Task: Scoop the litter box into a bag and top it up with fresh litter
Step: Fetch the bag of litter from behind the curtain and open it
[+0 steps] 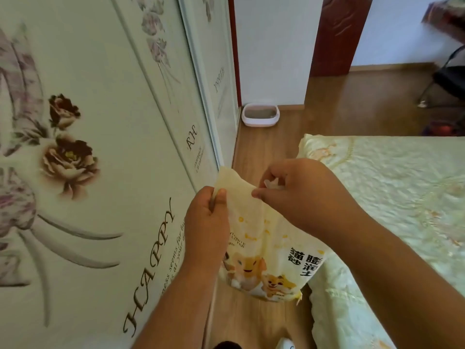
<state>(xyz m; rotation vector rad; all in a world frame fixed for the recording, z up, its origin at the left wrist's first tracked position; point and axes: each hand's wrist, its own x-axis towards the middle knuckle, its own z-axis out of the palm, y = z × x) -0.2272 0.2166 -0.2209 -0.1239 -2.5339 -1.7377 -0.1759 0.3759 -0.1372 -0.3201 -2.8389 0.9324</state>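
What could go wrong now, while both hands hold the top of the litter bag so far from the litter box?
1. Both hands, left hand and right hand, pinch only the top edge of the litter bag; if it tears suddenly, litter may spill on the wooden floor or the bed.
2. The litter box stands far away by the wall, so carrying an opened bag there may drop grains.

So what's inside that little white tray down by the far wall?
The litter box holds a grey layer that looks like litter. Its near rim hides the front part of the inside, and it is too far off to tell whether there are any clumps.
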